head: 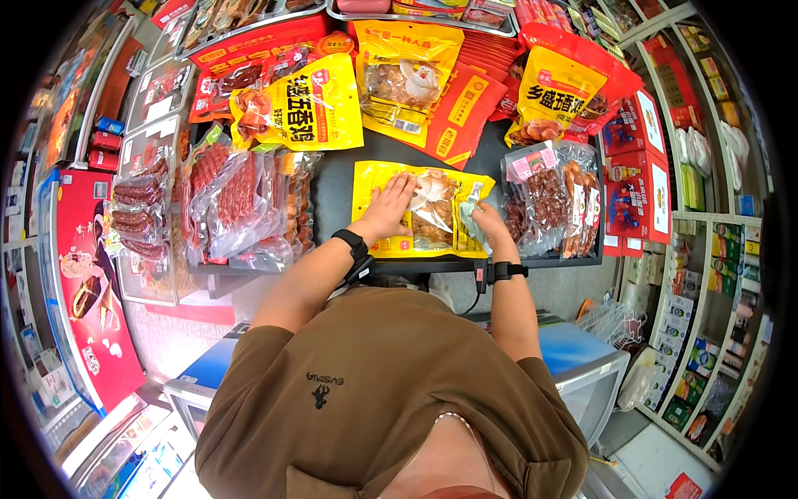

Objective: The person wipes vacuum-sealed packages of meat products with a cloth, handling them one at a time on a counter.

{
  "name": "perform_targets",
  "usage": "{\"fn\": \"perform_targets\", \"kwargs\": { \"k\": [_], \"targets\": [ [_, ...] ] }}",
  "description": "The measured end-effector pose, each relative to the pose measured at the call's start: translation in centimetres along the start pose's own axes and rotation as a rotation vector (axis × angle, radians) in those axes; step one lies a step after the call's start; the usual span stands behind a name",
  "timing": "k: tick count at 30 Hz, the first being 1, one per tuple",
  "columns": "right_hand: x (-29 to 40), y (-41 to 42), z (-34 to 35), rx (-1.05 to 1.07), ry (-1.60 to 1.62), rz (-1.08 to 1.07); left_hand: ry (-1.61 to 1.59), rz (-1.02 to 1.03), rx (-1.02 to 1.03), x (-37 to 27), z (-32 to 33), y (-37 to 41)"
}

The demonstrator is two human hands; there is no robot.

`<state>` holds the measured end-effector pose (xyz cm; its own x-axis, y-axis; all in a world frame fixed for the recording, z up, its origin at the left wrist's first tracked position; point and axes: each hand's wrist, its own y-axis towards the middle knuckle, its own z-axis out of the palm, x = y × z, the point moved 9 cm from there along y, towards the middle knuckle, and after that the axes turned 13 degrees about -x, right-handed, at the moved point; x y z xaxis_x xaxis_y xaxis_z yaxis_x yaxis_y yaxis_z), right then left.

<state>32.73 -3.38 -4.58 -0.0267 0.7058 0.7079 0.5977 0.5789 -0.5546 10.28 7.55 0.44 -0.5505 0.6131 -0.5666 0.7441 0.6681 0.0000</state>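
In front of me, a yellow chicken package (434, 218) with a clear window lies flat on the dark tabletop (336, 209). My left hand (388, 209) rests on its left half, palm down, without gripping it. A pale green cloth (472, 218) is bunched in my right hand (492, 223), touching the package's right end. Part of the cloth is hidden by my fingers. Just right of that hand lie clear vacuum packs of dark meat (542, 196). To the left are several clear packs of red sausages (234, 193).
Behind stand more yellow chicken packages (324, 103) and a fan of red packets (467, 106). Metal trays (430, 24) hold goods at the far edge. Stacked red boxes (636, 168) flank the table's right, clear plastic bins (146, 143) its left. Freezers (586, 358) stand behind me.
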Motion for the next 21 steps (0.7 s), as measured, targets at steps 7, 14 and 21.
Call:
{"fn": "perform_targets", "kwargs": {
  "k": [7, 14, 21],
  "targets": [
    [-0.6, -0.5, 1.2, 0.128, 0.243, -0.004, -0.074, 0.010, 0.006, -0.7, -1.9, -0.4],
    [2.2, -3.2, -1.1, 0.264, 0.560, -0.085, -0.281, 0.099, -0.341, -1.0, -8.2, -1.6],
    [2.9, -3.9, -5.6, 0.205, 0.853, -0.107, -0.272, -0.025, -0.617, 1.9, -11.0, -3.6]
  ]
}}
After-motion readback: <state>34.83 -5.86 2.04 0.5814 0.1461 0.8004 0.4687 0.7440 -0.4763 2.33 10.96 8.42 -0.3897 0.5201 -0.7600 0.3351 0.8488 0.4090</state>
